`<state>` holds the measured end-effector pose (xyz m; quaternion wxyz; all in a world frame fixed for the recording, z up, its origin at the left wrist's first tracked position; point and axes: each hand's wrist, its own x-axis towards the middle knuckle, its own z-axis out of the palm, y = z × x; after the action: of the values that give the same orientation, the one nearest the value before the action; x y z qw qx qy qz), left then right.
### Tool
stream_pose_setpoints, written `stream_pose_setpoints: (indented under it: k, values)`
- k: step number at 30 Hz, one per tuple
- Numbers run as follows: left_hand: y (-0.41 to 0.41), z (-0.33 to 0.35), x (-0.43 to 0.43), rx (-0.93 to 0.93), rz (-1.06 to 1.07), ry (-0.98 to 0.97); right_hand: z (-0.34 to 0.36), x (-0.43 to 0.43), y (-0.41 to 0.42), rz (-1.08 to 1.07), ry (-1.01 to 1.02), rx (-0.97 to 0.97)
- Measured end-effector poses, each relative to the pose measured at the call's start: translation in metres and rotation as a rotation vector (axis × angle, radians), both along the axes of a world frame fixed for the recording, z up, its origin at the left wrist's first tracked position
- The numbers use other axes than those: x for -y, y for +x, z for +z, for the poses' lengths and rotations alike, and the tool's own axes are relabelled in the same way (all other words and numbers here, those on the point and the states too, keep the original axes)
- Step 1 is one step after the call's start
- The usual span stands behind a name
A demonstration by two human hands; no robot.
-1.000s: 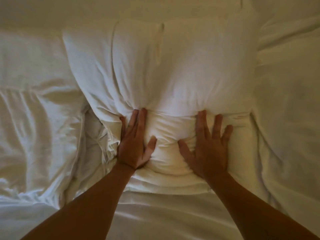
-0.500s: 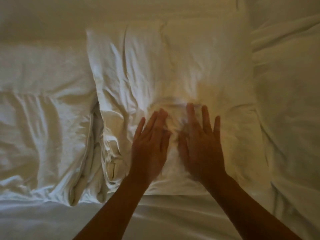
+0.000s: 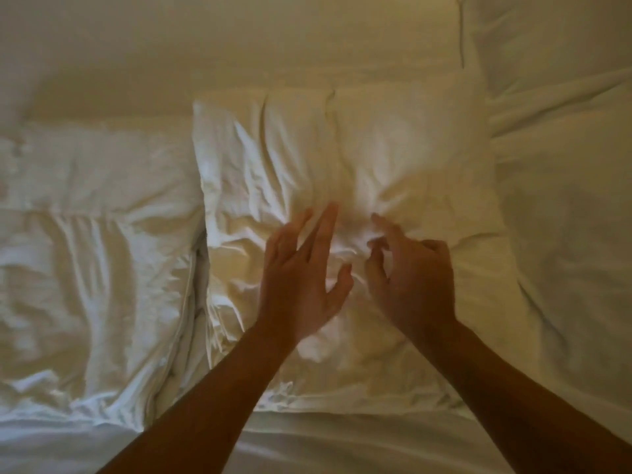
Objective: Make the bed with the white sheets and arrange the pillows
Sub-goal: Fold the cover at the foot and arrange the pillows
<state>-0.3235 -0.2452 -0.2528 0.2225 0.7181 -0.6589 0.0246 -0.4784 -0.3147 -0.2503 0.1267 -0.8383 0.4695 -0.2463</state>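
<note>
From the head view we look down on a white pillow [image 3: 342,159] lying flat and square in the middle of the bed, its case heavily creased, with the folds gathering toward a dent at its centre. Both hands are over the near half of that pillow, close to the dent. The left hand [image 3: 301,278] is just left of it and the right hand [image 3: 410,282] just right of it, the two near each other but apart.

The left hand is released, its fingers straight and slightly fanned, pointing away from us and a little to the right, with the thumb spread toward the other hand. The right hand is also released and grasps nothing. Its forefinger reaches toward the dent, the other fingers are loosely bent, and the thumb stands clear of them. Both are blurred, so we cannot tell whether the fingertips touch the cloth.

Both forearms come up bare from the bottom edge and converge over the pillow. A rumpled white duvet [image 3: 92,234] lies just beside the pillow on the left, smoother white bedding [image 3: 564,200] lies on the right, and a white sheet [image 3: 342,443] runs under the forearms
</note>
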Motion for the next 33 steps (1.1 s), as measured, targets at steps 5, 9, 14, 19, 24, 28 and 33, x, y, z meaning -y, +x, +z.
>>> stream_pose_setpoints:
  k: [5, 9, 14, 19, 24, 28, 33]
  values:
    - [0.048, 0.037, 0.097, 0.131, 0.194, 0.001, 0.030, 0.087, 0.026, 0.029, -0.198, -0.280]
    - [0.083, 0.001, 0.129, 0.133, 0.249, 0.123, 0.006, 0.158, 0.013, -0.089, -0.103, -0.426]
    - [0.092, -0.044, 0.146, 0.106, 0.191, 0.083, -0.034, 0.182, 0.001, -0.186, 0.111, -0.376]
    - [0.099, -0.079, 0.162, 0.086, 0.152, 0.012, -0.069, 0.185, 0.012, -0.228, 0.091, -0.389]
    - [0.104, -0.104, 0.178, 0.078, 0.100, -0.083, -0.098, 0.194, 0.017, -0.276, 0.049, -0.358]
    - [0.104, -0.109, 0.183, 0.067, 0.103, -0.102, -0.102, 0.199, 0.019, -0.278, 0.045, -0.394]
    - [0.102, -0.082, 0.180, 0.064, 0.112, 0.011, -0.074, 0.201, 0.020, -0.294, 0.116, -0.308]
